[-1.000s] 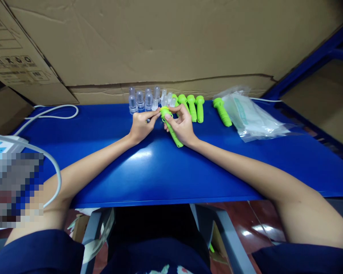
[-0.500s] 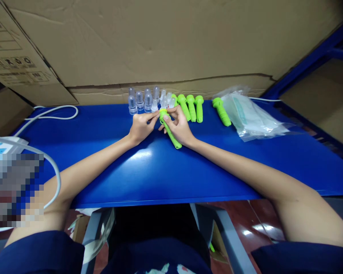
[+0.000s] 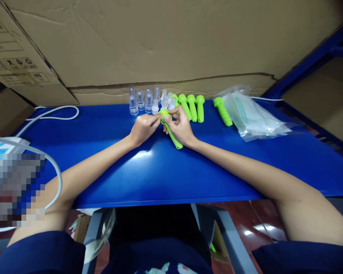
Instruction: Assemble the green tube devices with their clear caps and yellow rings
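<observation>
My right hand [image 3: 183, 128] is wrapped round a lime-green, torch-shaped handle [image 3: 174, 137], which slants with its narrow end toward me. At the wider, yellowish head of the handle, the fingertips of my left hand [image 3: 144, 128] are pinched together at the rim; what exactly they grip is partly hidden. Just beyond my hands stand several clear plastic domed tubes [image 3: 148, 102] and several smaller whitish domed caps [image 3: 155, 106]. Several more green handles [image 3: 200, 108] lie side by side to the right of my right hand.
One green handle [image 3: 223, 111] lies apart, beside a clear plastic bag [image 3: 251, 116] with pale contents. Cardboard [image 3: 171, 42] walls the back of the blue table [image 3: 171, 179]. At left are a white power strip [image 3: 11, 144], a cable [image 3: 55, 171] and a pixelated patch.
My left fingertips have shifted slightly at the head of the green handle, and the handle's head has tipped a little. My right hand keeps its hold. The whole view moved marginally.
</observation>
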Available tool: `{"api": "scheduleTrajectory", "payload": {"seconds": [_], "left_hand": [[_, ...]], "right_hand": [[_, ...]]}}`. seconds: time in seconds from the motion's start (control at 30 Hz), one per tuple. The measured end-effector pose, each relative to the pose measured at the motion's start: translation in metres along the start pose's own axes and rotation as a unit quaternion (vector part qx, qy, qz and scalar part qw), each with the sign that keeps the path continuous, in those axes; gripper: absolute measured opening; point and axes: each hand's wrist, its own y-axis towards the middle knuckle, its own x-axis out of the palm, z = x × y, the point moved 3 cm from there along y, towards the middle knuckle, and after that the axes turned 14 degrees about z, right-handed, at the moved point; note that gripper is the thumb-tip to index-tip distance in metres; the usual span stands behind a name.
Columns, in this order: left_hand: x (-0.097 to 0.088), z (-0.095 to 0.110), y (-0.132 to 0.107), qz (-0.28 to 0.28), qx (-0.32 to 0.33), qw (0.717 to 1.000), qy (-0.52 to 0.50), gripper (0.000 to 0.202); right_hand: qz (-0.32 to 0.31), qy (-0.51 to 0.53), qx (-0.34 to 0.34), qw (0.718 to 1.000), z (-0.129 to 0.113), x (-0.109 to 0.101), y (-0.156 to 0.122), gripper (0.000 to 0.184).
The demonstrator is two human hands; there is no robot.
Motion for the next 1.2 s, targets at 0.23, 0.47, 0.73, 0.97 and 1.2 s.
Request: {"api": "scheduleTrajectory", "payload": {"seconds": [0.23, 0.47, 0.73, 0.97, 1.2], "left_hand": [[-0.002, 0.004, 0.001, -0.007, 0.011, 1.0, -0.001, 0.021], [-0.003, 0.009, 0.005, 0.028, -0.021, 0.998, -0.048, 0.017], [-0.005, 0.009, 0.012, 0.009, -0.076, 0.995, -0.07, 0.014], [-0.003, 0.0, 0.01, -0.003, -0.123, 0.988, -0.098, 0.014], [0.0, -0.009, 0.009, -0.008, -0.17, 0.974, -0.152, 0.013]], "right_hand": [[0.004, -0.009, -0.003, 1.0, 0.0, -0.002, 0.0, 0.05], [0.02, 0.0, -0.006, 1.0, 0.003, -0.004, 0.005, 0.051], [-0.024, 0.026, 0.013, 0.999, -0.003, -0.005, 0.006, 0.05], [-0.072, 0.043, 0.026, 0.996, -0.009, -0.001, 0.004, 0.049], [-0.082, 0.05, 0.02, 0.995, -0.008, 0.001, 0.004, 0.058]]}}
